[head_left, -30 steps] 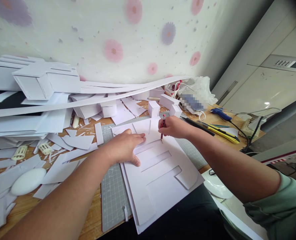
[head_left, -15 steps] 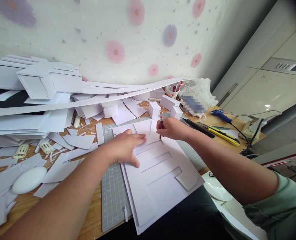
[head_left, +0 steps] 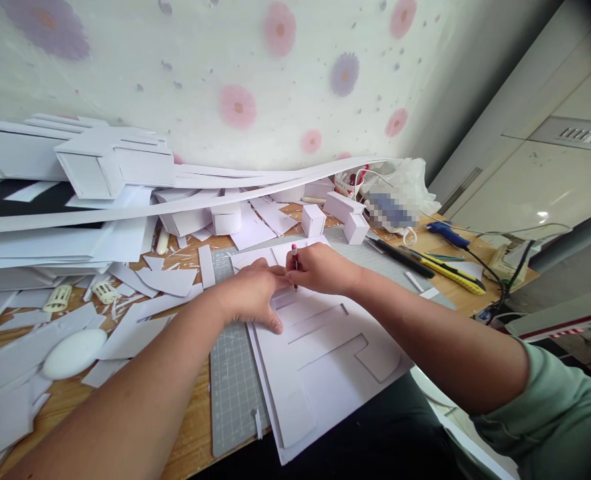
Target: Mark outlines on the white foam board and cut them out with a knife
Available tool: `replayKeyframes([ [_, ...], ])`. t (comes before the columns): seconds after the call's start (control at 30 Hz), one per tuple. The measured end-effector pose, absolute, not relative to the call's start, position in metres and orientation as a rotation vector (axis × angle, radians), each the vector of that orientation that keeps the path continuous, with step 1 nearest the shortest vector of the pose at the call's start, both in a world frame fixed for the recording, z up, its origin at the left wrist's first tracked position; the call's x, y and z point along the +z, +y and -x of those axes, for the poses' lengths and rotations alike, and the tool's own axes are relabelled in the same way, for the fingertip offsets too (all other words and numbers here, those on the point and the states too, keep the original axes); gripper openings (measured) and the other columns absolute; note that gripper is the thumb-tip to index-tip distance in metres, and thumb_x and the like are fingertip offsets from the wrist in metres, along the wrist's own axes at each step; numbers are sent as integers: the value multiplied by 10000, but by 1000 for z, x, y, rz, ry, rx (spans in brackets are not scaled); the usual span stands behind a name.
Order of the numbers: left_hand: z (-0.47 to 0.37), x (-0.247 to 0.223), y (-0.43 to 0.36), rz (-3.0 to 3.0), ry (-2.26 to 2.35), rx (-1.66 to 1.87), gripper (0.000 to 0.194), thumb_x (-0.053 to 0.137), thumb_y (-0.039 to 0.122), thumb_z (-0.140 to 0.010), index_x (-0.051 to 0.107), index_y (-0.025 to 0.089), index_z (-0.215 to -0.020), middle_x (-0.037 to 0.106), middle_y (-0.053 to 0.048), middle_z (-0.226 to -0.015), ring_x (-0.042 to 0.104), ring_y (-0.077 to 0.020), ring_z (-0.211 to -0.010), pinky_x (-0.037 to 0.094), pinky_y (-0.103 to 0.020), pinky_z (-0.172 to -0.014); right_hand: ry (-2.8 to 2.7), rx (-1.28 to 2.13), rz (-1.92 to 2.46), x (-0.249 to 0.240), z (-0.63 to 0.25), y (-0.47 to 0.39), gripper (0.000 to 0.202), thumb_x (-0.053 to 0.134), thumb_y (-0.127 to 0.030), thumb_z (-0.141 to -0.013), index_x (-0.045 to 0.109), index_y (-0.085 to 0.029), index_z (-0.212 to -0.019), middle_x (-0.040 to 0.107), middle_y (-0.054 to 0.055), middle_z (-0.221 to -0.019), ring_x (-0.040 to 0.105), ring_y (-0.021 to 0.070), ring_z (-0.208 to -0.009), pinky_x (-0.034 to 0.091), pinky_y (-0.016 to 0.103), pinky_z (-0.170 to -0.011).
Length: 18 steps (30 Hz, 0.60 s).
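My right hand (head_left: 320, 268) grips a dark pencil (head_left: 295, 257) with a pinkish-red end, held nearly upright. Its tip meets white board near the edge of a cut-out template (head_left: 288, 393). My left hand (head_left: 258, 293) lies spread on that template, thumb apart, its fingertips close beside my right hand. The template has long slots and a rounded hook shape, and rests over another white sheet (head_left: 345, 407). Beneath both is a grey gridded cutting mat (head_left: 232, 393).
White offcuts (head_left: 172, 280) and a white oval object (head_left: 74, 353) lie left. Small white boxes (head_left: 314, 220) stand behind the mat. A yellow cutter (head_left: 450, 272), black tool (head_left: 405, 259) and blue glue gun (head_left: 448, 233) lie right. Long strips (head_left: 215, 200) stretch across the back.
My right hand has moved left along the board with the pencil, and is now next to my left fingertips. My left hand stays spread on the template. The view has shifted slightly.
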<state>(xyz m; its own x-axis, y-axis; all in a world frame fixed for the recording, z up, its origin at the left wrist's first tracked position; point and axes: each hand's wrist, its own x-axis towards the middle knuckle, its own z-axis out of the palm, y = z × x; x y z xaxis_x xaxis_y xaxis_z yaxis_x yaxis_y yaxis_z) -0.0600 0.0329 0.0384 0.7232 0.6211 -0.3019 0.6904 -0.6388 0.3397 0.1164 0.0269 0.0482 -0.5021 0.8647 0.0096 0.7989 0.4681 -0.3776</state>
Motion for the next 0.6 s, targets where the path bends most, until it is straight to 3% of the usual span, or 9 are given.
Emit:
replayKeyframes([
  [0.13, 61, 37, 34, -2499, 994, -227, 730, 731, 460, -576, 543, 351, -1272, 498, 47, -1380, 421, -292, -1082, 414, -371, -889, -2470, 545, 1441, 49, -120, 24, 112, 545, -200, -788, 621, -186, -707, 608, -7, -598, 475, 112, -532, 302, 241, -520],
  [0.4, 60, 35, 37, -2550, 990, -266, 876, 730, 471, -588, 435, 290, -1393, 306, 46, -1533, 362, -312, -1196, 359, -380, -994, -2308, 488, 1599, 42, -170, 24, 140, 547, -192, -787, 589, -181, -654, 605, -16, -594, 479, 102, -517, 332, 232, -549],
  [0.6, 61, 38, 35, -2498, 1027, -282, 849, 727, 389, -628, 411, 295, -1411, 286, 62, -1540, 359, -286, -1225, 336, -338, -1017, -2239, 413, 1584, 30, -189, 17, 180, 543, -215, -810, 605, -179, -645, 691, 10, -758, 512, 98, -525, 346, 230, -546],
])
